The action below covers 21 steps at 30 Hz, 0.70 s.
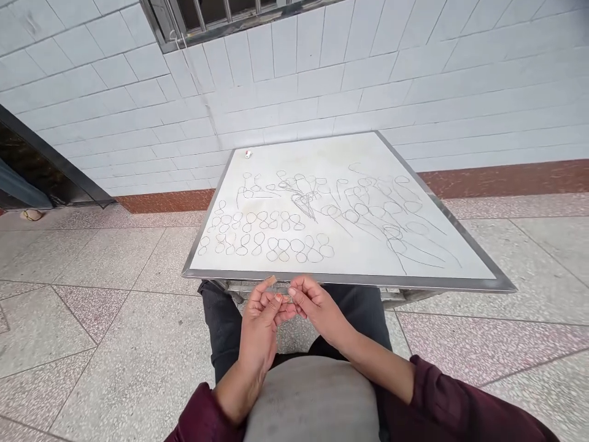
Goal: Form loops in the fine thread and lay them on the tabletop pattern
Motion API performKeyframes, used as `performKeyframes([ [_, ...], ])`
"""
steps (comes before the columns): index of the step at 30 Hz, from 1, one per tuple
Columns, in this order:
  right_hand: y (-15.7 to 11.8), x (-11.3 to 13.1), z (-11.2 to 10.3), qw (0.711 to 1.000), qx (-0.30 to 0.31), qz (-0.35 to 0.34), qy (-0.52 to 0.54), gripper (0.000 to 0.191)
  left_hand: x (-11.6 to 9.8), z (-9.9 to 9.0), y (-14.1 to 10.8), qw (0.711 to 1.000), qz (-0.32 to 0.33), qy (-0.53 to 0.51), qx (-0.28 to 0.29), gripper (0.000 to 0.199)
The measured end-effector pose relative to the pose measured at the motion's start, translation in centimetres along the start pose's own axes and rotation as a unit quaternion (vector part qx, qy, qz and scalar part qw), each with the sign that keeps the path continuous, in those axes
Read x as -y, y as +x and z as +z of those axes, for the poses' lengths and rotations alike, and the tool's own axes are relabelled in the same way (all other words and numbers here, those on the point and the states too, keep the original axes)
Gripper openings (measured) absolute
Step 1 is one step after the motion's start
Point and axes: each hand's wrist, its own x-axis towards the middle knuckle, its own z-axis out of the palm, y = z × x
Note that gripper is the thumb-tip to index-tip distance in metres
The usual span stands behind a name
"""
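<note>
Both hands meet just in front of the table's near edge, above my lap. My left hand (262,316) pinches a thin wire between thumb and fingers; its index finger, wrapped at the tip, points up. Beside it on the right, my right hand (315,304) holds the same fine piece between thumb and forefinger. The wire's exact shape is mostly hidden by the fingers. Beyond them, on the white tabletop (359,261), lie several thin dark wire loops (284,245), many shaped like figure eights. Longer wire pieces with looped ends (418,245) lie tangled to the right.
A grey metal rim (340,280) edges the table, which stands against a white tiled wall (294,92). A small red-and-white object (248,154) sits in the far left corner. A barred window (221,15) is above, and a doorway (27,166) opens at left.
</note>
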Motion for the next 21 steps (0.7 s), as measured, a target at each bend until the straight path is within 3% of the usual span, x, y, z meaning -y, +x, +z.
performKeyframes([
  [6, -0.2, 0.2, -1.0, 0.999, 0.000, -0.012, -0.045, 0.029, 0.1, 0.7, 0.6, 0.998, 0.007, 0.061, 0.019, 0.047],
  [12, -0.1, 0.6, -1.7, 0.999, 0.018, 0.014, 0.022, 0.037, 0.2, 0.4, 1.3, 0.998, 0.005, 0.067, -0.015, 0.050],
  [21, 0.2, 0.3, -1.6, 0.999, 0.019, 0.023, -0.014, 0.021, -0.2, -0.4, 1.9, 0.998, 0.002, 0.060, -0.007, 0.044],
])
